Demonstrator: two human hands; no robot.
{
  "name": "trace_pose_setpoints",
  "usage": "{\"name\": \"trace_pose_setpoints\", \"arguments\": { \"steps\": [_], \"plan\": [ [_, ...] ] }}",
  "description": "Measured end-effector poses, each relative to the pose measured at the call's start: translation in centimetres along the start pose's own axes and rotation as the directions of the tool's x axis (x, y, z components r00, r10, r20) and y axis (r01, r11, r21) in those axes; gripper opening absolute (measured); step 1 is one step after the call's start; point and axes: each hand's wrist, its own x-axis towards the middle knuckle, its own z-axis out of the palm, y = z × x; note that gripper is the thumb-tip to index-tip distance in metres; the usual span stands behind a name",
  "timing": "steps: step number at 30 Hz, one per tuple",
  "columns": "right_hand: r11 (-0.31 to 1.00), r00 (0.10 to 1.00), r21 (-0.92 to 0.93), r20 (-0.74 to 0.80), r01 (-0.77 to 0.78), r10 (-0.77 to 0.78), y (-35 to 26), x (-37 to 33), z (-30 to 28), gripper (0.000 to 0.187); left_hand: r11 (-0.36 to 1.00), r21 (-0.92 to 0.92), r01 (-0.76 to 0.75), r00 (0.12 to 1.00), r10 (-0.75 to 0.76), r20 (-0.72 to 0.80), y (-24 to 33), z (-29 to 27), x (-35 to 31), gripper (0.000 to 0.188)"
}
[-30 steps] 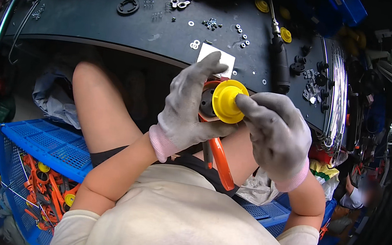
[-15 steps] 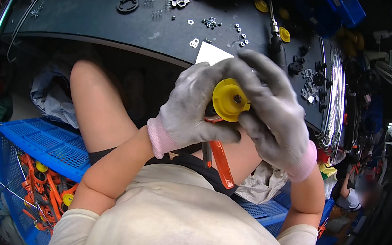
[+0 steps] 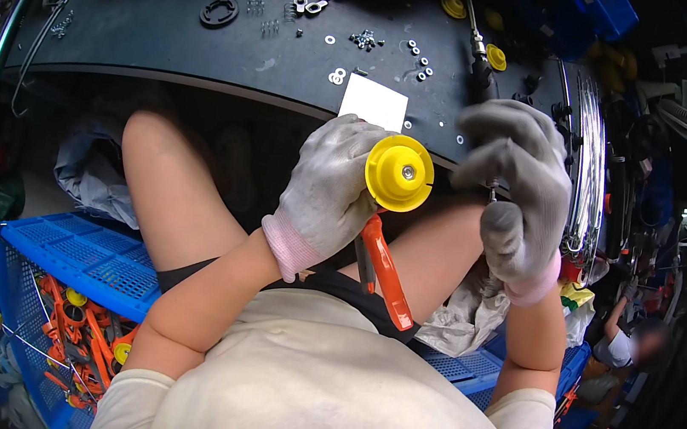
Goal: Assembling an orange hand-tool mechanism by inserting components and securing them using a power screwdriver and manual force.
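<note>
The left hand (image 3: 324,179) grasps the orange-handled tool (image 3: 387,276), the flanged yellow cap (image 3: 383,168) on the hand's three o'clock side, a screw head (image 3: 408,172) at its centre; the right hand (image 3: 527,190), at the cap's three o'clock, curls by the inline driver (image 3: 482,77), grip blurred, cannot tell if closed; apparently screw fastening, the next move calling for squarely aligned driving

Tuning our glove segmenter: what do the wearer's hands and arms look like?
Left hand and right hand: grey gloves, darker in places, with pink cuffs. Forearms are bare; short cream sleeves cover the upper arms.
</note>
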Motion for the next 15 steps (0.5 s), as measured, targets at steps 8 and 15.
{"name": "trace_pose_setpoints", "arguments": {
  "steps": [8, 15],
  "plan": [
    [0.979, 0.923, 0.168, -0.346, -0.117, 0.170, -5.2, 3.4, 3.2, 0.037, 0.990, 0.095, -0.100, 0.988, 0.111, -0.109, 0.1, 0.9, -0.6, 0.034],
    [0.999, 0.940, -0.041, -0.342, -0.019, 0.004, -10.0, -1.6, -0.5, 0.014, 0.924, 0.369, 0.105, 0.992, -0.070, -0.108, -2.1, -8.7, -5.7, 0.047]
  ]
}}
